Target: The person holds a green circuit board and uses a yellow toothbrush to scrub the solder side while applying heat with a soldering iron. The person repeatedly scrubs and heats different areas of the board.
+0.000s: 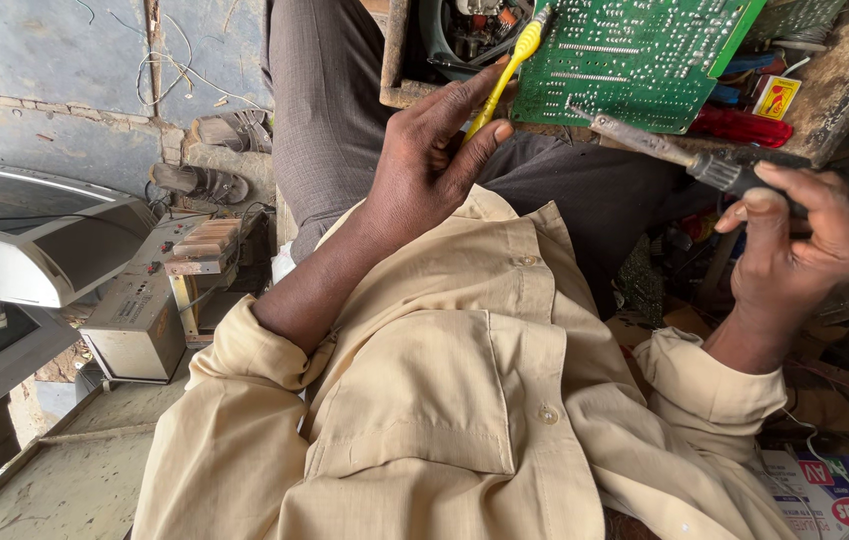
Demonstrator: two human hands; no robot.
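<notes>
Cluttered and dusty, the workshop floor carries grey casings and sandals well left of the green circuit board (634,60), which leans on a worn wooden table (844,70). Left hand (429,160) pinches a slim yellow plastic tool (504,75), its tip at the board's left edge; right hand (799,245), below the board's right corner, grips a soldering iron (684,155) whose dull metal shaft points at the board. Soldering looks underway; steady tip placement matters next.

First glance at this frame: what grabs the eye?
The green circuit board at top centre, with both hands raised to it. The left hand pinches a thin yellow tool at its edge; the right hand grips a soldering iron pointed at the board. A beige shirt fills the foreground.
</notes>
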